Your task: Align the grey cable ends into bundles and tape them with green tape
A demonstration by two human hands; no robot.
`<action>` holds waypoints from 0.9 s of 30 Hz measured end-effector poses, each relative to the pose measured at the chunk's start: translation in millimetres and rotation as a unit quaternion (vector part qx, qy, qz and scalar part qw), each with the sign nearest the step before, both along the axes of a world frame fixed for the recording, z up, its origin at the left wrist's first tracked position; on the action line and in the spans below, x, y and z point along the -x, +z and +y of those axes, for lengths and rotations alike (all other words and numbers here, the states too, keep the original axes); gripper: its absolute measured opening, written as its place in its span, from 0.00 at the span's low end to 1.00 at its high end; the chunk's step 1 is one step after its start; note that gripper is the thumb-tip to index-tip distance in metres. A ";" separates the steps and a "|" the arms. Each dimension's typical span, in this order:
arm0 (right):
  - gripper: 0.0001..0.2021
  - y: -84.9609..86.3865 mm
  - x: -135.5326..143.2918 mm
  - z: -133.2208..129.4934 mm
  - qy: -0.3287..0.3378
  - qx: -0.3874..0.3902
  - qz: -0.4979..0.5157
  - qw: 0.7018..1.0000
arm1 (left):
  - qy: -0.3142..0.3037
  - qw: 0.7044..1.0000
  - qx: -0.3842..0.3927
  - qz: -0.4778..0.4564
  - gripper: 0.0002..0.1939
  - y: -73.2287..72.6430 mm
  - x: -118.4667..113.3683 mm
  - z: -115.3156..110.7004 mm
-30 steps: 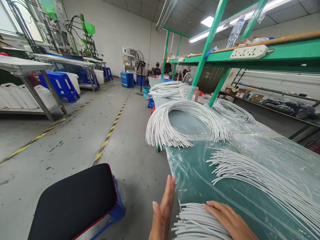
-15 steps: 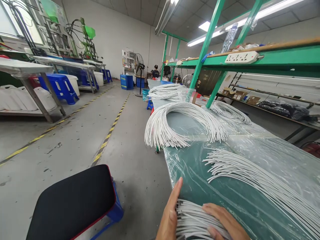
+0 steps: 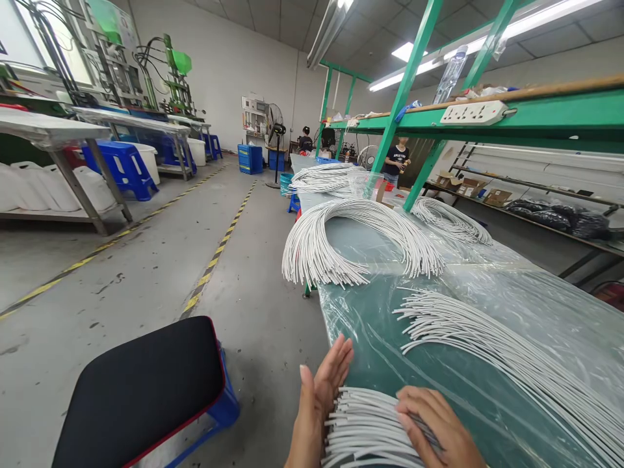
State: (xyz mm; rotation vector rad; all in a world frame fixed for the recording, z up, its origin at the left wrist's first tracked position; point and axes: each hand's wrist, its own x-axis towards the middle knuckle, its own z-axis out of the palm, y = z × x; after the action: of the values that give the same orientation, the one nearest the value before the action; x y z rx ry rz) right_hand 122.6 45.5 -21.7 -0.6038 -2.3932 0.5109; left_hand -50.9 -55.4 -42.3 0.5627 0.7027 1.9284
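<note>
A bundle of white cables (image 3: 363, 422) lies at the near edge of the plastic-covered table (image 3: 375, 338), its cut ends pointing left. My right hand (image 3: 436, 422) curls over the top of this bundle, thumb and fingers around it. Beside the cut ends, my left hand (image 3: 322, 396) is upright and open, palm towards the cables, thumb spread away from the fingers. Farther right, a second long bundle of white cables (image 3: 502, 351) lies flat. Beyond the hands rests a looped bundle of white cables (image 3: 322, 244).
More cable bundles (image 3: 324, 177) lie farther along the table. A green shelf frame (image 3: 414, 84) with a power strip (image 3: 475, 112) rises over it. To my left stands a blue stool with a black cushion (image 3: 146, 383). A person (image 3: 396, 162) stands beyond the table.
My left hand has opened wider and turned its palm to the cable ends, its thumb now apart. My right hand stays on the bundle. A person has come into view behind the shelf frame.
</note>
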 end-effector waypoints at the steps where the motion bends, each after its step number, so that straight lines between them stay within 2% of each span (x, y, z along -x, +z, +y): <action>1: 0.11 -1.7 0.7 -0.1 -0.001 0.001 -0.009 1.000 | -0.001 1.000 -0.001 -0.002 0.33 0.8 0.3 0.3; 4: 0.12 -1.2 2.4 0.1 -0.002 0.015 -0.020 1.000 | 0.000 0.999 -0.006 0.036 0.33 1.6 -1.1 0.5; 7: 0.12 3.6 6.6 -0.4 0.031 0.043 -0.032 0.998 | 0.001 0.992 0.005 0.123 0.33 2.4 -3.9 -1.7; 11: 0.12 3.2 14.6 -4.8 0.054 0.050 -0.042 0.996 | -0.012 0.959 0.055 0.278 0.38 11.6 -4.2 -6.0; 14: 0.11 -2.6 17.1 -8.9 0.046 0.022 -0.031 0.998 | -0.030 0.939 0.070 0.335 0.39 22.0 -2.1 -6.1; 17: 0.09 -7.2 16.9 -11.1 0.039 -0.045 -0.007 0.998 | -0.019 0.951 0.072 0.301 0.40 24.0 -1.3 -3.8; 20: 0.10 -6.3 17.1 -12.1 0.061 -0.108 0.021 0.992 | 0.009 0.970 0.078 0.228 0.42 15.1 -1.5 -3.4; 23: 0.03 -0.9 19.2 -14.1 0.098 -0.145 0.006 0.985 | 0.083 0.973 0.100 0.189 0.36 4.4 -1.5 -8.4; 27: 0.07 5.9 23.5 -17.8 0.120 -0.170 -0.033 0.978 | 0.161 0.953 0.174 0.187 0.24 -4.1 -5.5 -21.9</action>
State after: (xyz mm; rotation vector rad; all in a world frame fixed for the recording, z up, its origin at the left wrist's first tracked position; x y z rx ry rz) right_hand 99.1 27.7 -15.8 -0.1848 -2.5520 0.1707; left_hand -45.5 -77.4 -46.5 0.6251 1.4211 1.9436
